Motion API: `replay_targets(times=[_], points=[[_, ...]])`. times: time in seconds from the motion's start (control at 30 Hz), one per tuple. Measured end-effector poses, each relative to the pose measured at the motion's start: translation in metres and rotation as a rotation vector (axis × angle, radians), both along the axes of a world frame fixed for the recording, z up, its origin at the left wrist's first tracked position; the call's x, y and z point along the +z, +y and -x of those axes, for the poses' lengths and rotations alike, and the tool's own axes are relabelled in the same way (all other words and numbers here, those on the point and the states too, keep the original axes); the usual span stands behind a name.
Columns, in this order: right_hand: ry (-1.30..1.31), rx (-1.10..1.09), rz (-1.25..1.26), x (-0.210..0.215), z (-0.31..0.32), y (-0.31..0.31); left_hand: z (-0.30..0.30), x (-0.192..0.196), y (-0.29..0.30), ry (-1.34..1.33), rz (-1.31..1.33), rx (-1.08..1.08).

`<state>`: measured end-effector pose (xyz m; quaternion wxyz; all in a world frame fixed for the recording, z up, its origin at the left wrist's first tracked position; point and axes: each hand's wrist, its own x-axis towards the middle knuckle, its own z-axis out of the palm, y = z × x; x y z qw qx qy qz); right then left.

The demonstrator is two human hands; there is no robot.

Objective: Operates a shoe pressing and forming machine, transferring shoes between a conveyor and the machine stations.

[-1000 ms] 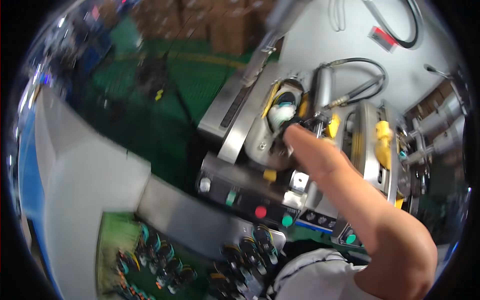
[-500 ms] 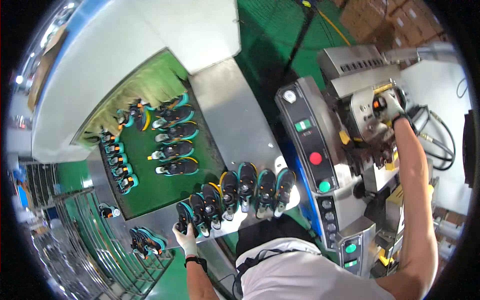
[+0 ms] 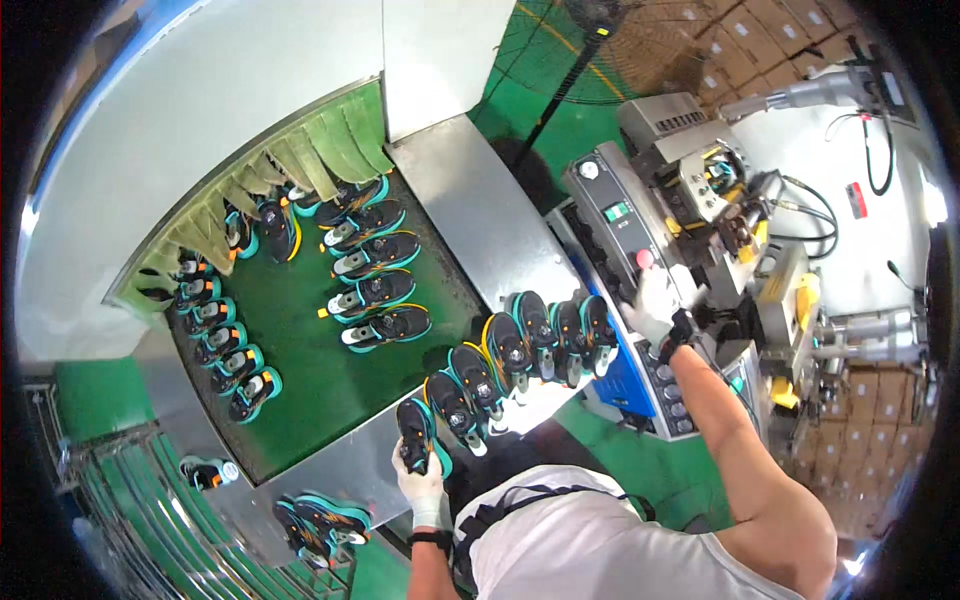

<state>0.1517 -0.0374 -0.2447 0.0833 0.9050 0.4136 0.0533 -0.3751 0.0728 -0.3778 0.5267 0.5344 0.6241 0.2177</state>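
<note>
My left hand, in a white glove, is closed round the heel end of a black sports shoe with a teal sole. That shoe stands at the left end of a curved row of similar shoes on the metal ledge, beside another black shoe. My right hand, also gloved, is over the control panel, just below its red button. Its fingers look spread and partly smeared, with nothing visible in them; whether they touch the panel I cannot tell.
A green conveyor belt carries two lines of shoes out from under a green strip curtain. More shoes lie at the ledge's lower left, near a metal rack. A metal machine with hoses stands right, with cartons behind.
My right hand has come back from the machine's head down to the panel. My left hand keeps hold of the shoe. The view has shifted, and the belt shoes appear farther along.
</note>
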Motion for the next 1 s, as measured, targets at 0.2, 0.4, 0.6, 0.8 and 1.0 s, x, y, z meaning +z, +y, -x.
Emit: replay_targets(times=[0.2,0.4,0.6,0.8,1.0], points=[[0.98,0.201,-0.59,-0.016,0.214,0.069,0.065,0.012,0.041,0.21,-0.163,-0.274],[0.941,-0.105,-0.453,-0.113,0.321,0.087,-0.009,0.085,0.057,-0.064,-0.126,-0.642],[0.978,-0.18,-0.505,-0.152,0.308,0.092,-0.082,0.023,0.05,0.275,-0.235,-0.706],[1.368,-0.443,-0.773,0.026,0.284,0.037,-0.044,-0.013,0.07,-0.101,-0.072,-0.58],[1.386,-0.932,-1.344,0.095,0.331,-0.174,-0.097,0.063,0.022,-0.075,0.103,-0.843]])
